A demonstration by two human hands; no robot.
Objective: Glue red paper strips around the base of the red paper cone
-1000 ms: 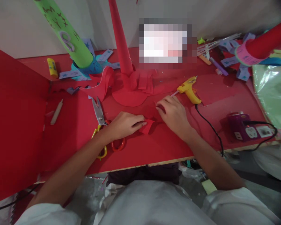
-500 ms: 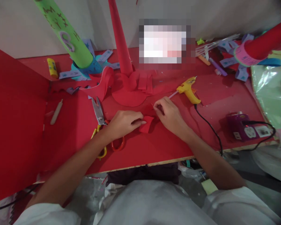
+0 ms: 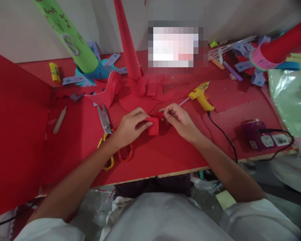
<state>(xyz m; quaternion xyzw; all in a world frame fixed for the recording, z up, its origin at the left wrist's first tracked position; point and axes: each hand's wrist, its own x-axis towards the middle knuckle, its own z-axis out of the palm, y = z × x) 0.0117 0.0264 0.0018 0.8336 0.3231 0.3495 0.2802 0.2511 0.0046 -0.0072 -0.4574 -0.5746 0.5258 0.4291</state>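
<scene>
A small red paper piece point(image 3: 154, 127) is pinched between the thumb and fingers of my left hand point(image 3: 132, 125), its lower part bent down over the red table. Close by on the right, my right hand point(image 3: 179, 118) has its fingertips closed on a bit of red paper point(image 3: 161, 114); I cannot tell whether it belongs to the same piece. Scissors point(image 3: 104, 122) with yellow and red handles lie beside and partly under my left wrist. Just beyond my hands stands a red paper cone point(image 3: 130, 50) on a round red base, with several cut red strips point(image 3: 155, 88) beside it.
A yellow glue gun point(image 3: 202, 95) lies right of my hands, its cord running to a purple power box point(image 3: 257, 134). A green tube point(image 3: 72, 40) and a glue stick point(image 3: 55, 73) stand back left. Another red tube point(image 3: 288, 43) leans at right. A red board point(image 3: 15, 134) rises at left.
Both hands have lifted slightly away from me. The paper in my left hand has turned more upright, and the right fingertips have come a little nearer to it.
</scene>
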